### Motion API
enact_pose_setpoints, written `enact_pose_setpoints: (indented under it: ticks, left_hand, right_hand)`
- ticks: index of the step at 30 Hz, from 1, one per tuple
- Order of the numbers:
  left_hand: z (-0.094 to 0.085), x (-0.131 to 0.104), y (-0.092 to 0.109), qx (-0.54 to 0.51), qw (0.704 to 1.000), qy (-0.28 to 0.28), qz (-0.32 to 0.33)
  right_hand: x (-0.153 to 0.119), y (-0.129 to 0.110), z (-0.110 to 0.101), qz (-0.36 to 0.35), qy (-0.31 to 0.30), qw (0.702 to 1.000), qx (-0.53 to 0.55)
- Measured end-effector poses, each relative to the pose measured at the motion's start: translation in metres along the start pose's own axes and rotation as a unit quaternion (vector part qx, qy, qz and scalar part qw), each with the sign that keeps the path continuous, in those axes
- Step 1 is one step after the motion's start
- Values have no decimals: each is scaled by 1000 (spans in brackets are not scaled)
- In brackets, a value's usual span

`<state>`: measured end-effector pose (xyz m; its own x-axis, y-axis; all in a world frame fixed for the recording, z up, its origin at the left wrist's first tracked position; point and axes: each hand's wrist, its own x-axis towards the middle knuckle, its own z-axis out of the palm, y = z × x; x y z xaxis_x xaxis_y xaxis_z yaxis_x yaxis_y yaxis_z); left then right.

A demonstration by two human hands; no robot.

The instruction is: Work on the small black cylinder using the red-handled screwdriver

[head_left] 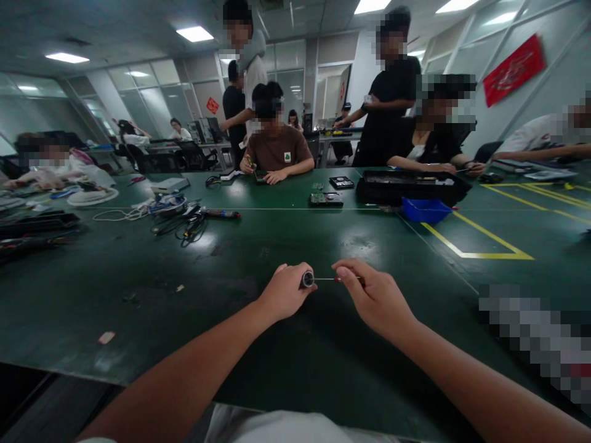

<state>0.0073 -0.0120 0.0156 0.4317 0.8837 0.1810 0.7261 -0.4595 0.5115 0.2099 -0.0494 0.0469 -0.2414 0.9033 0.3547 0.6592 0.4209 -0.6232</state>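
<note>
Low over the green table, my left hand [287,291] is closed around a dark cylindrical object; its round, silvery-rimmed end [307,279] faces me, and the rest is hidden by my fingers. My right hand [372,289] grips a screwdriver [325,279] by its handle, of which only a bit of red shows. The thin metal shaft points left, and its tip reaches the side of the cylindrical object. Whether the tip sits in a screw is too small to tell.
On the green table [221,258] lie a cable bundle [189,224], hard drives [326,199], a black tray [413,187], a blue bin [425,210] and yellow tape lines [494,255]. A blurred-out object [530,332] lies to the right. Several people sit or stand across the table.
</note>
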Motion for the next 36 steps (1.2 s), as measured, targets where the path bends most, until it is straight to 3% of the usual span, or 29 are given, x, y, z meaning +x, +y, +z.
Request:
enact_pose_setpoints:
  ticks: [6,11,18,24,29,36]
  left_hand:
    - [0,0,0,-8,1000,-1,-10]
    - [1,-1,-1,-6,1000,-2,-2]
    - [0,0,-2,-9,1000,3,-15]
    - [3,0,-3,0,1000,4,-9]
    - [2,-1,-1,-2,1000,-4,-11]
    - [3,-1,-2,-7,1000,3,-3]
  right_hand:
    - [-1,-1,3,-30,23,999,18]
    - [0,0,1,-8,2,1000,-8]
    - [-2,-2,0,-47,-14,999,-5]
    - [0,-4,-1,-11,-33,999,-21]
    - [-2,-6,0,-45,-23,999,-19]
    - [-2,-5,-1,18,-17,1000,16]
